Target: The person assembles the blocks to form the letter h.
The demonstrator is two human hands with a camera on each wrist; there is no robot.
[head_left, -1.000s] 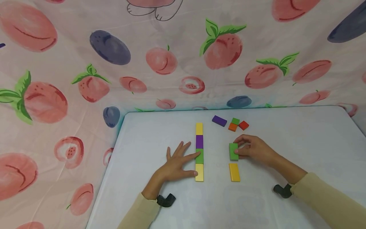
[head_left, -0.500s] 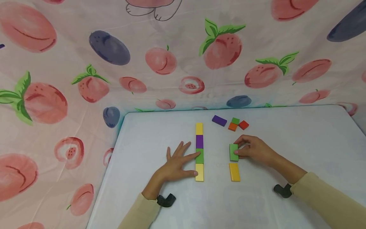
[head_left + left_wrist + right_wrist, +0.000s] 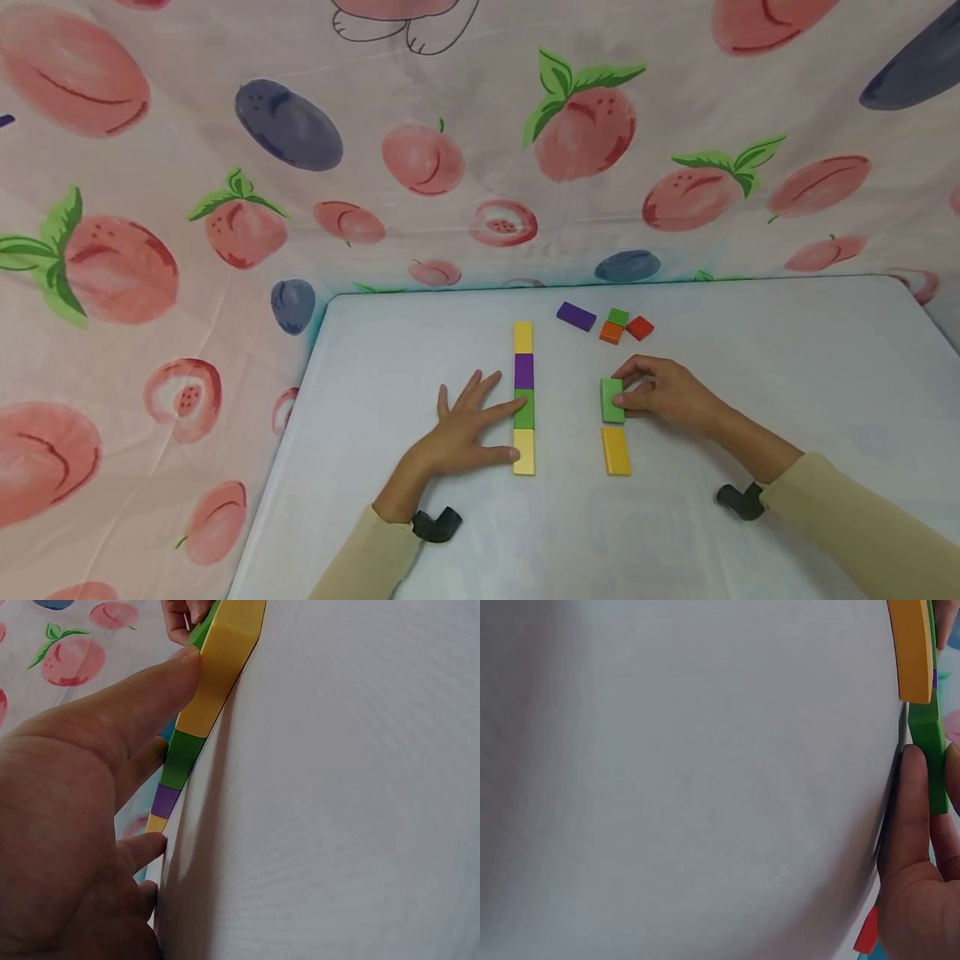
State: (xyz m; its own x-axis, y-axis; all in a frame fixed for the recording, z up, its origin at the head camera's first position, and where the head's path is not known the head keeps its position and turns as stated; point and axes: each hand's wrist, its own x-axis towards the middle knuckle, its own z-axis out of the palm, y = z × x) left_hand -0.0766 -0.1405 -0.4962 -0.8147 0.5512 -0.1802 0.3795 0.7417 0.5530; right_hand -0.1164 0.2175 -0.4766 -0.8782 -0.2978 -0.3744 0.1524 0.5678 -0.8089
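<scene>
A straight row of blocks runs away from me at mid-table: a yellow block (image 3: 524, 452) nearest, then a green one (image 3: 525, 409), a purple one (image 3: 523, 372) and a yellow one (image 3: 522, 337). Fingers spread, my left hand (image 3: 461, 433) touches this row, thumb on the near yellow block and index finger on the green. To the right, my right hand (image 3: 671, 393) pinches a green block (image 3: 611, 402) between thumb and fingers. Just nearer than it lies a darker yellow block (image 3: 617, 452), with a narrow gap between the two in the head view.
Towards the far edge of the white table (image 3: 360, 350) lie a purple block (image 3: 576, 317), a small green block (image 3: 618, 317), an orange block (image 3: 611, 333) and a red block (image 3: 640, 328). A fruit-printed cloth (image 3: 480, 150) rises behind the table and along its left.
The green block in my right hand has come slightly nearer to me, closing some of the gap to the darker yellow block. My left hand and the row stay as they were.
</scene>
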